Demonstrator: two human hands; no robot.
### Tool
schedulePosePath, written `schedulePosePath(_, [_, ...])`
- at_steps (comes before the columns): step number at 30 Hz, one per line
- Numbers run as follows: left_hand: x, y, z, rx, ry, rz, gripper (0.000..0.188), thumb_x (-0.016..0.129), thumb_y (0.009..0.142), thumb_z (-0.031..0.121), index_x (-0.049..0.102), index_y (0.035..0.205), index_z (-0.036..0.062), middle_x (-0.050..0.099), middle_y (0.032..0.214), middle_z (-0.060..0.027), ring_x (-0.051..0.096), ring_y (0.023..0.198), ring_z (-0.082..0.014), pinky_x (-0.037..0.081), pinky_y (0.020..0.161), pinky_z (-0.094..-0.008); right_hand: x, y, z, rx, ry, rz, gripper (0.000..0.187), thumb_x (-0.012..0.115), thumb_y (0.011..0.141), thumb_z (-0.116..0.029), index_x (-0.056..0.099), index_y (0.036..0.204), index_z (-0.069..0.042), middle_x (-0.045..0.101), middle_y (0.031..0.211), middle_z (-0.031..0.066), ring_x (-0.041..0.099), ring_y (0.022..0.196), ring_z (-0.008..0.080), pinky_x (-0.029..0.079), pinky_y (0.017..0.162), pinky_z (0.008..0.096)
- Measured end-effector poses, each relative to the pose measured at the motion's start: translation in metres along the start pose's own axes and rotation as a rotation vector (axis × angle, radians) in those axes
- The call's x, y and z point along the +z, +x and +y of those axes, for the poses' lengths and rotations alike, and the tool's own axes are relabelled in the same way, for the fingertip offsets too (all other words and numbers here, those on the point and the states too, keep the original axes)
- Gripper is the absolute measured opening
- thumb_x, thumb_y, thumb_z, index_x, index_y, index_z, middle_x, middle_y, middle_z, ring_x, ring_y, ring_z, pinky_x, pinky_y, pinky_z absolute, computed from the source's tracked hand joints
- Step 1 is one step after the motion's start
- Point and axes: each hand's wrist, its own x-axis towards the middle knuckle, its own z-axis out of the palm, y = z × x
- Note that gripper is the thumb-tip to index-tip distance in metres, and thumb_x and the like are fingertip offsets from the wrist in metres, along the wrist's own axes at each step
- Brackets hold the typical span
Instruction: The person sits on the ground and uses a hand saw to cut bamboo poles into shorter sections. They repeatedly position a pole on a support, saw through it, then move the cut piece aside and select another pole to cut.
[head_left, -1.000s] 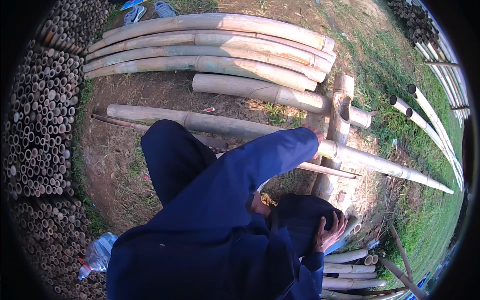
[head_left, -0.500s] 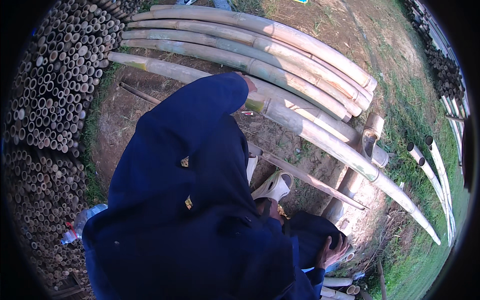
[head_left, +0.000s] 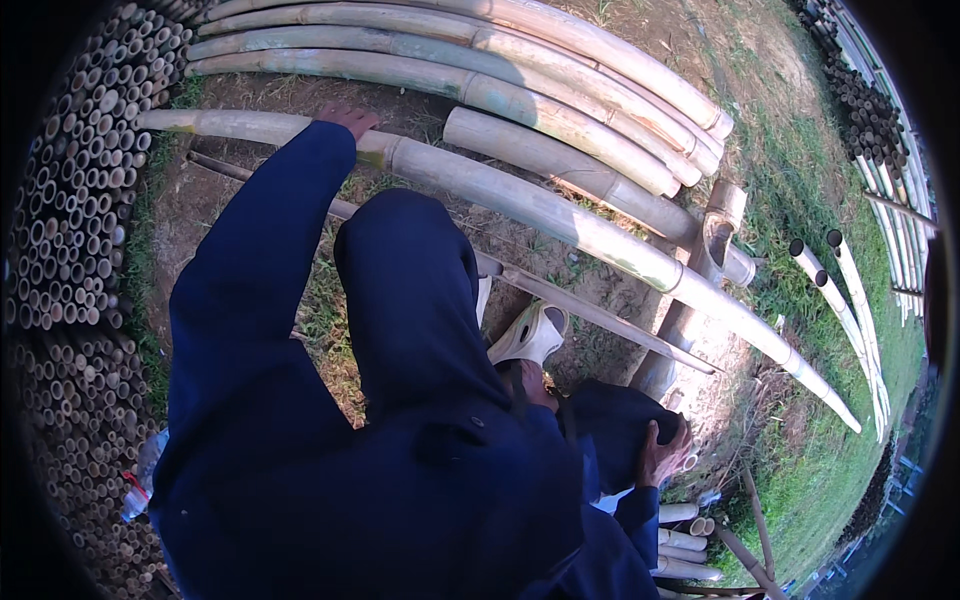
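Observation:
A long pale bamboo pole (head_left: pixel 530 208) crosses in front of me from far left to lower right, with a greenish patch at one joint. My left hand (head_left: pixel 348 119) is closed over its far side, just left of that patch; the fingertips are partly hidden. My right hand (head_left: pixel 664 454) lies on my dark-clad right knee (head_left: pixel 612 425), fingers apart, holding nothing. The pole passes over a notched bamboo support (head_left: pixel 716 238). Behind it lies a shorter, thicker bamboo length (head_left: pixel 570 165). Nearer to me runs a thin split bamboo strip (head_left: pixel 600 318).
Several thick bamboo poles (head_left: pixel 480 85) lie side by side beyond. A tall stack of cut bamboo (head_left: pixel 85 215) stands at the left, with a plastic bottle (head_left: pixel 150 465) by my side. My pale clog (head_left: pixel 535 335) is on the ground. Short bamboo pieces (head_left: pixel 683 548) lie at lower right.
My left hand has moved left, and the long pole has slid left with it. The view has shifted too. My right hand remains on the knee.

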Motion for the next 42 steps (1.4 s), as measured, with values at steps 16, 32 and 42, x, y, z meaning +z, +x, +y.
schedulePosePath(16, [0.006, -0.020, 0.011, 0.050, -0.015, -0.030, 0.096, 0.097, 0.060, 0.039, 0.051, 0.143, 0.0195, 0.059, 0.144, -0.0087, 0.050, 0.141, -0.0280, 0.030, 0.121, -0.0523, 0.067, 0.082, -0.188, -0.657, -0.076, -0.323, 0.072, 0.079, 0.087, -0.032, 0.049, 0.151, -0.016, 0.052, 0.150, 0.0134, 0.046, 0.142, 0.0327, 0.030, 0.122, 0.0527])
schedulePosePath(32, [0.010, -0.053, 0.014, -0.041, -0.125, -0.038, 0.098, 0.095, 0.063, 0.043, 0.050, 0.148, 0.0224, 0.054, 0.151, -0.0078, 0.044, 0.147, -0.0291, 0.022, 0.127, -0.0532, 0.020, 0.095, -0.183, -0.944, 0.168, -0.451, 0.032, 0.069, 0.078, -0.005, 0.062, 0.109, -0.012, 0.072, 0.085, 0.0239, 0.071, 0.082, 0.0474, 0.054, 0.075, 0.0584])
schedulePosePath(42, [0.000, -0.133, 0.004, -0.617, -0.582, 1.004, 0.093, 0.086, 0.077, 0.053, 0.045, 0.151, 0.0151, 0.058, 0.141, -0.0127, 0.047, 0.141, -0.0313, 0.025, 0.123, -0.0528, 0.015, 0.081, -0.233, -1.004, 0.233, -0.341, 0.029, 0.071, 0.081, -0.005, 0.061, 0.109, -0.010, 0.073, 0.095, 0.0208, 0.071, 0.083, 0.0444, 0.055, 0.075, 0.0544])
